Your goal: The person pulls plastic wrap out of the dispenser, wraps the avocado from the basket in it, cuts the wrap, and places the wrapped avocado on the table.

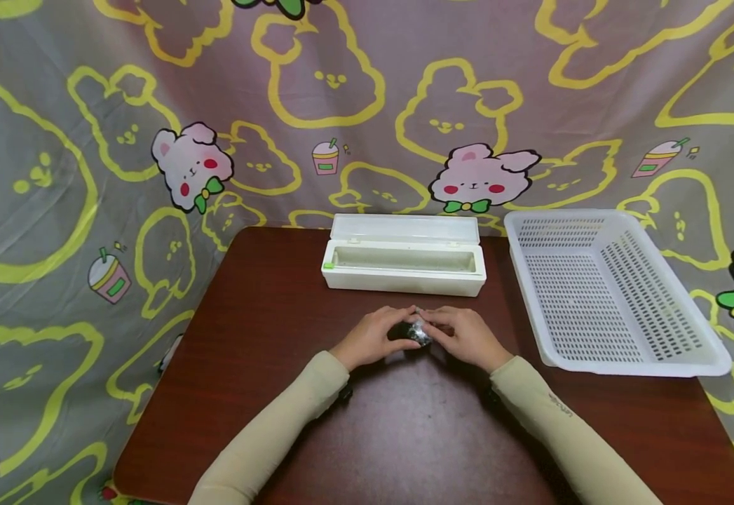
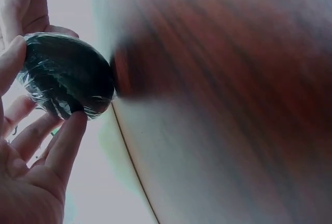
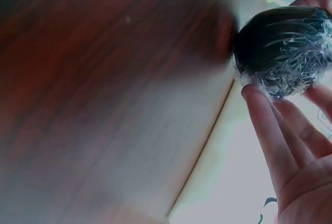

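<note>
A dark, rounded thing (image 1: 419, 334) wrapped in clear cling film sits on the table between the two hands; its kind is hidden under the film. In the left wrist view the wrapped thing (image 2: 67, 73) looks smooth and deep green-black. Crumpled film bunches over one side of the wrapped thing (image 3: 290, 53) in the right wrist view. My left hand (image 1: 371, 338) holds it from the left, thumb and fingers around it. From the right, my right hand (image 1: 467, 337) grips it as well, its fingertips against the film.
Behind the hands stands a long white box (image 1: 404, 283) with its lid raised and a bright green tab at its left end. A white perforated plastic basket (image 1: 584, 301) is at the right on the brown table (image 1: 266, 301). A patterned cloth (image 1: 367, 84) hangs behind.
</note>
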Demonstrator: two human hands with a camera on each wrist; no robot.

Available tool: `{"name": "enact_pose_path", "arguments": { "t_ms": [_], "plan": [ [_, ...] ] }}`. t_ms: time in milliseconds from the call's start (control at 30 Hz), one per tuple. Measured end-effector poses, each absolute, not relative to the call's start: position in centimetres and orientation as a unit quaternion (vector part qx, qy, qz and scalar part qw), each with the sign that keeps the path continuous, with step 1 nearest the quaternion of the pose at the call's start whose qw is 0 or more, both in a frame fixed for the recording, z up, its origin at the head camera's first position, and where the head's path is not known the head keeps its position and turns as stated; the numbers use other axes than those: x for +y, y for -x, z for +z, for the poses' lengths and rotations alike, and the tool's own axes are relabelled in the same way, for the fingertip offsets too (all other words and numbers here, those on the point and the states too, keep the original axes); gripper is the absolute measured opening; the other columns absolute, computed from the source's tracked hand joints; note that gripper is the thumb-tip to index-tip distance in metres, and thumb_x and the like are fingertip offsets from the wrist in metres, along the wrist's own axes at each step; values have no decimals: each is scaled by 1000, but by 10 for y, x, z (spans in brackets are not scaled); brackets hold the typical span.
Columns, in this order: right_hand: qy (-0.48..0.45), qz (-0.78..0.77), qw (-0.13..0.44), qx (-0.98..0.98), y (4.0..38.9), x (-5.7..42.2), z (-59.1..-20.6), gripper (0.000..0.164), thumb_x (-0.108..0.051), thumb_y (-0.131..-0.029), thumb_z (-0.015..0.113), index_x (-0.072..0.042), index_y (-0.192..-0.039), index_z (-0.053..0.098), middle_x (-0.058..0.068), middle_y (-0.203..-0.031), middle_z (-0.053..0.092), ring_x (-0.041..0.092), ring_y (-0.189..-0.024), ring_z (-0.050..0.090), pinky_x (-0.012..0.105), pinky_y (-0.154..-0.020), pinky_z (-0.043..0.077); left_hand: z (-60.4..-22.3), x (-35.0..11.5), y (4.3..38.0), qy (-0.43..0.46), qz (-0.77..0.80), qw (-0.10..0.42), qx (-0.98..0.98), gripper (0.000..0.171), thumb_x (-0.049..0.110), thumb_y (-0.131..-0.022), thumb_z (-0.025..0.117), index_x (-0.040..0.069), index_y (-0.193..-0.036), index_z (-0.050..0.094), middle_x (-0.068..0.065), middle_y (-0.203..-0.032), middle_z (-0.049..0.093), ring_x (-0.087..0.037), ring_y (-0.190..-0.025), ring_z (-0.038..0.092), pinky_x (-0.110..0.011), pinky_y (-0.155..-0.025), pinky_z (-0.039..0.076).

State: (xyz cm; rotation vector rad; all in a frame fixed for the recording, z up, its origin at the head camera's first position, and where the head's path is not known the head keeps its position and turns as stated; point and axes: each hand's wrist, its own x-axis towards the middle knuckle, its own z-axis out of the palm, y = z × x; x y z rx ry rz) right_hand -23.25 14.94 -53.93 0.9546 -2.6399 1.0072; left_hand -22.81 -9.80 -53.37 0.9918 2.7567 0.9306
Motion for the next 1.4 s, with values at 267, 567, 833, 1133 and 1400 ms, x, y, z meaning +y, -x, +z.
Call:
{"name": "enact_pose_path", "arguments": {
  "t_ms": [267,567,833,1133,1400],
  "plan": [
    [-315,349,56,-881,233,151,-540,33,-28,-98,74,-14,-127,75,8,-119,75,25,-106,73,42,-85,60,-535,-100,229,-333,311,42,889,72,45,-92,77,18,-154,51,6,-139,65,-16,-127,58,-38,-109,50],
    [-293,402,33,-867,234,149,-540,33,-27,-85,86,-19,-116,81,-1,-103,73,16,-88,70,24,-68,53,-534,-106,235,-353,338,45,871,41,39,-90,81,24,-126,74,6,-151,58,-12,-127,57,-36,-108,50],
    [-284,373,28,-883,235,147,-538,48,-28,-80,91,-16,-124,77,1,-105,72,18,-91,72,31,-74,59,-537,-102,236,-330,352,45,875,33,38,-84,87,25,-112,76,-4,-155,53,-23,-142,52,-43,-115,46],
    [-270,404,-27,-873,239,146,-536,59,-24,-77,93,-13,-130,70,9,-122,73,21,-98,75,35,-81,62,-537,-100,235,-352,344,40,870,32,33,-83,88,19,-109,76,-6,-149,59,-20,-135,58,-34,-110,50],
    [-271,400,-41,-875,241,148,-537,64,-26,-79,92,-10,-136,67,7,-115,76,21,-98,75,36,-82,62,-537,-101,235,-358,349,49,865,31,31,-84,87,19,-110,76,-8,-153,56,-19,-139,55,-34,-113,48]
  ]
}}
